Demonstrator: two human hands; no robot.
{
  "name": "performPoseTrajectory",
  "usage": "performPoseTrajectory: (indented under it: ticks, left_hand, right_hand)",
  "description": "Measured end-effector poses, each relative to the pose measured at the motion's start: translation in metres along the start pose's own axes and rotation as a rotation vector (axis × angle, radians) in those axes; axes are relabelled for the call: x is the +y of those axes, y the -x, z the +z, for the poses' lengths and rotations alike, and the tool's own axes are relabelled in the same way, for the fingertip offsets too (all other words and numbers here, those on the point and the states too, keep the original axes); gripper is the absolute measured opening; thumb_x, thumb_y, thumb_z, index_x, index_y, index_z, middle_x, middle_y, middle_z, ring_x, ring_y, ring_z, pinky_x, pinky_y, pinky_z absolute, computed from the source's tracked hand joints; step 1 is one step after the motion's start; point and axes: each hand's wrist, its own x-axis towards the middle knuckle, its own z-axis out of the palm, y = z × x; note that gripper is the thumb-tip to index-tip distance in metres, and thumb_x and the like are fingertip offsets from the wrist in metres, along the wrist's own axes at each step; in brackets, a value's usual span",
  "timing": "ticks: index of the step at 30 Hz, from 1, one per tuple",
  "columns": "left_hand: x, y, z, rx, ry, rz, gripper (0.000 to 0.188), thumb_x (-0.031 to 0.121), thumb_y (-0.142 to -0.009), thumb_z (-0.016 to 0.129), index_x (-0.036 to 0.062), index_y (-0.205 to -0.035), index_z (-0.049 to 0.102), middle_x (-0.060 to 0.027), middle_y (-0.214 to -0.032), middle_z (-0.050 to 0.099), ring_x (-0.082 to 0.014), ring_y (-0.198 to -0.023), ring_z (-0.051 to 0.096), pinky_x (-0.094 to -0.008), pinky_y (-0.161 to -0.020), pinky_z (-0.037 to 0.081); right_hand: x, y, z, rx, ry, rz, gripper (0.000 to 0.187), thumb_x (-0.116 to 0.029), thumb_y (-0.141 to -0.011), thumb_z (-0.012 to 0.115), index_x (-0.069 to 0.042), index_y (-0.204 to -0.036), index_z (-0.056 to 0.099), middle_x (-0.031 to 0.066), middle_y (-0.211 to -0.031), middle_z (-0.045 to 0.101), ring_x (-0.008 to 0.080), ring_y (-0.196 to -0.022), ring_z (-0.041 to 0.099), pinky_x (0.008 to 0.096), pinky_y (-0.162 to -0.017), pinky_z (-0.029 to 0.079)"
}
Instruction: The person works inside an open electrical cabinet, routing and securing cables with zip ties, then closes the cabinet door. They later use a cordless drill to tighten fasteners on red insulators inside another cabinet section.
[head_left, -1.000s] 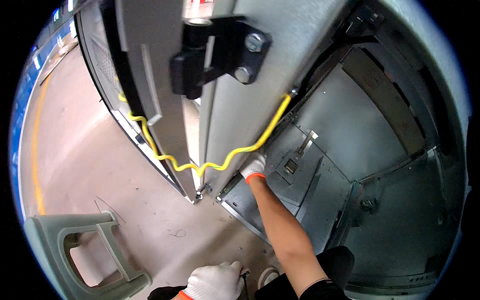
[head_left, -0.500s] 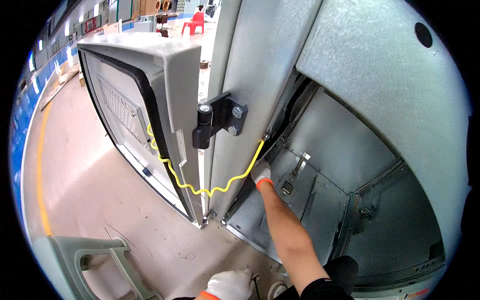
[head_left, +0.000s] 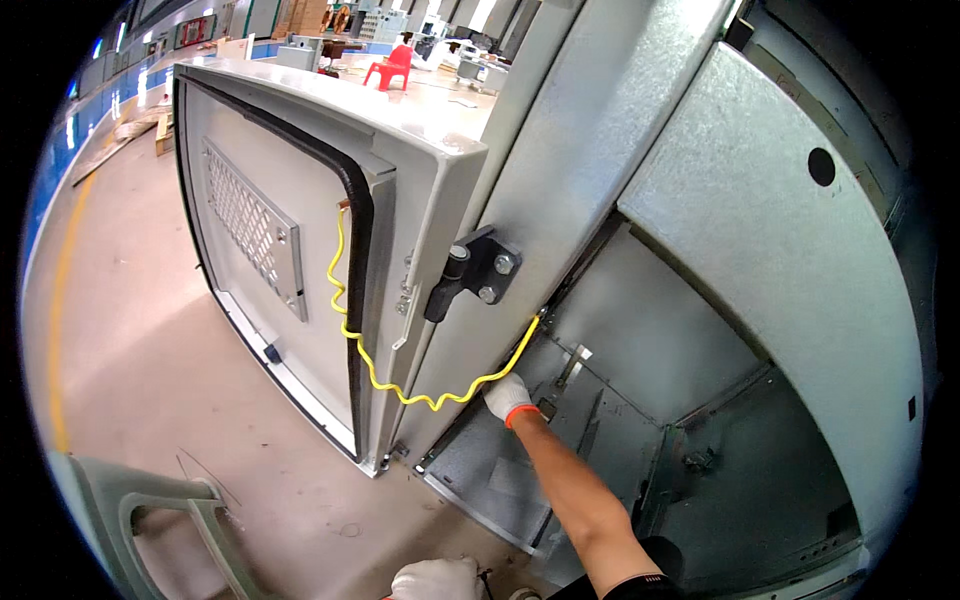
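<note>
My right hand [head_left: 508, 396], in a white glove with an orange cuff, reaches into a grey metal cabinet. It is at the inner edge of the upright post [head_left: 560, 150], just below a yellow coiled wire [head_left: 437, 403]; its fingers are hidden. This wire hangs in a slack curve from the open cabinet door [head_left: 335, 290] to the post's inner edge. At the bottom of the view my left hand [head_left: 437, 580], also gloved, is closed and partly cut off. Something thin and dark shows by its fingertips, too small to name. A black hinge [head_left: 475, 272] bolted to the post carries the door.
A grey-green plastic stool [head_left: 150, 490] stands at the lower left. The cabinet's metal floor [head_left: 500, 480] has a raised front edge, and a broad panel [head_left: 760, 170] spans the upper right. Far back are a red chair [head_left: 390, 68] and other equipment.
The view has shifted, showing more of the door and its vent. My right hand stays by the post, slightly farther below the wire's end. My left hand sits lower in the picture.
</note>
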Motion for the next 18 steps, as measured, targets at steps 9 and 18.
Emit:
performPoseTrajectory:
  ticks: [9, 18]
  left_hand:
    - [0.012, 0.018, -0.001, 0.041, 0.032, -0.022, 0.026, 0.021, -0.092, 0.050, 0.0065, -0.083, 0.069, -0.0192, -0.078, 0.072, -0.0359, -0.073, 0.072, -0.0485, -0.065, 0.057]
    - [-0.001, 0.012, -0.002, 0.009, 0.022, -0.068, 0.030, 0.024, -0.092, 0.050, 0.0056, -0.085, 0.073, -0.0225, -0.082, 0.072, -0.0394, -0.079, 0.072, -0.0506, -0.074, 0.057]
  right_hand:
    - [-0.047, 0.005, -0.260, 1.016, -0.616, -0.043, 0.036, -0.022, -0.102, 0.051, 0.004, -0.122, 0.066, 0.0244, -0.124, 0.067, 0.0395, -0.114, 0.064, 0.0430, -0.099, 0.047]
    - [-0.035, -0.102, -0.259, 0.995, -0.827, -0.248, 0.047, -0.033, -0.098, 0.057, 0.002, -0.129, 0.061, 0.0223, -0.134, 0.061, 0.0381, -0.122, 0.058, 0.0404, -0.106, 0.043]
